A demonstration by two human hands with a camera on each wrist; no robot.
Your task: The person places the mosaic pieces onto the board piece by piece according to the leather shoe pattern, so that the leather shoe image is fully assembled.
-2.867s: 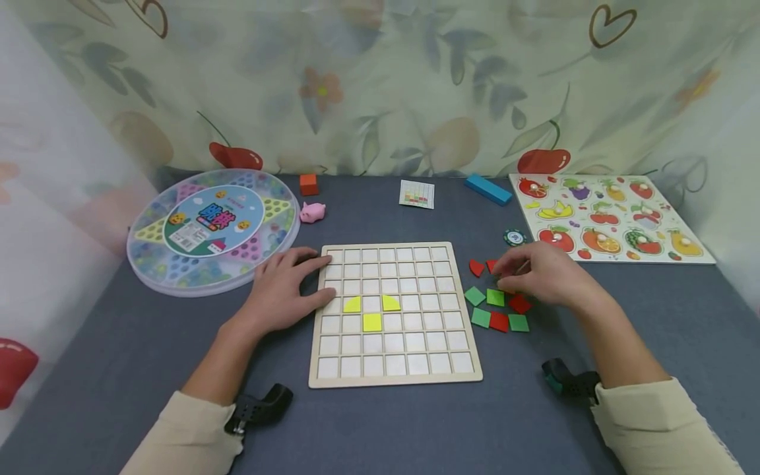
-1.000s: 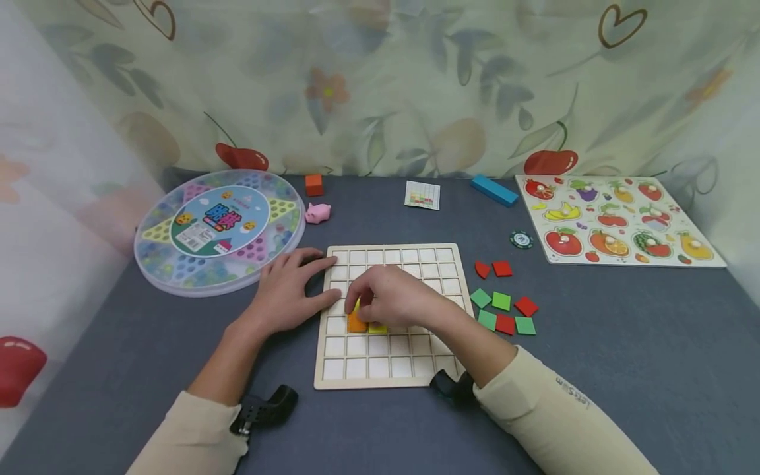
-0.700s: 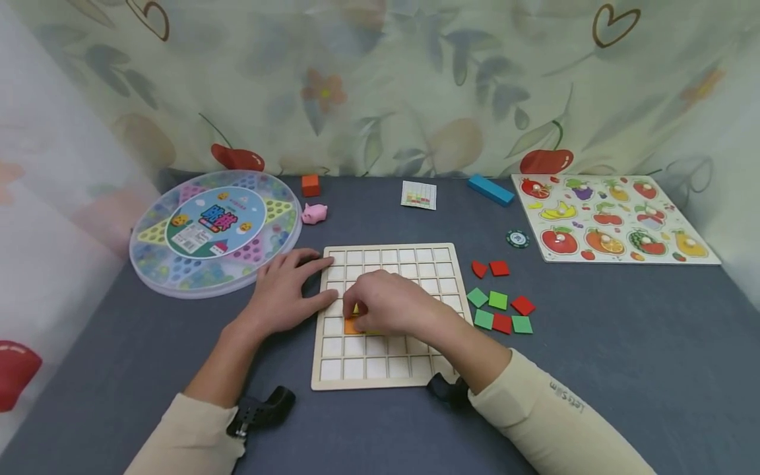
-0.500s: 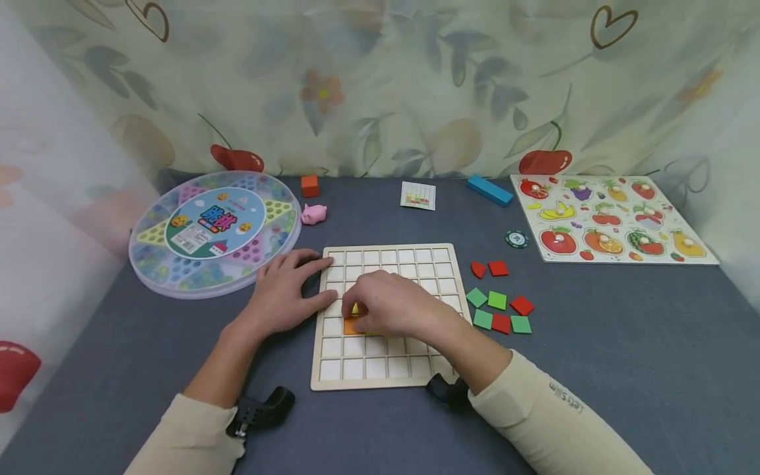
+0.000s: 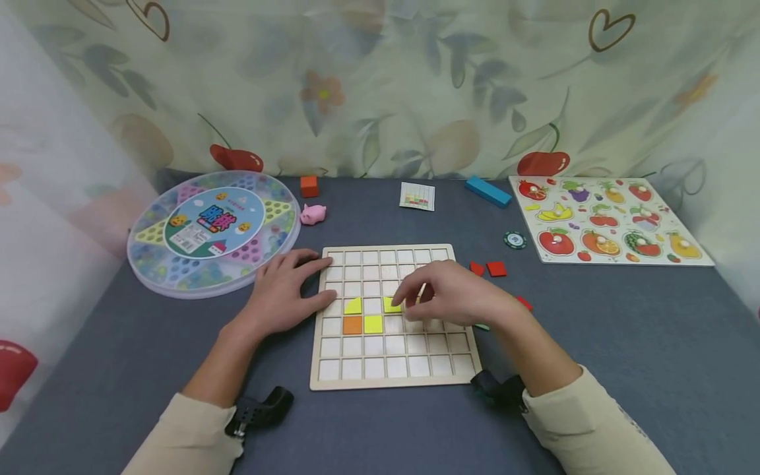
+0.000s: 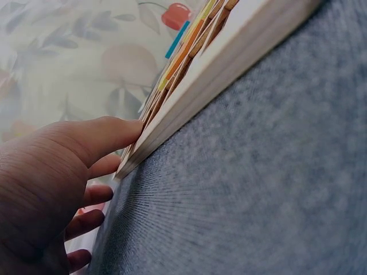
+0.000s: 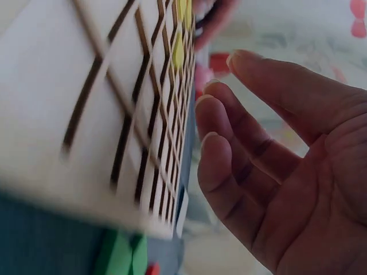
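A wooden grid board with white squares lies in the middle of the table. In it sit an orange square tile, a yellow square tile and two yellow tiles with a rounded corner, the left one and the right one. My left hand rests at the board's left edge, thumb and index finger touching the frame. Above the board's right half hovers my right hand, fingers loosely bent. In the right wrist view its palm shows nothing held.
Right of the board lie red tiles and green tiles, partly hidden by my right arm. Behind stand a pattern card, a blue block, a poker chip, a fruit puzzle, a round game box, a pink pig and an orange block.
My right hand went from the loose tiles to the board, set the orange tile left of the yellow square, let go and moved right. The left hand stays in place.
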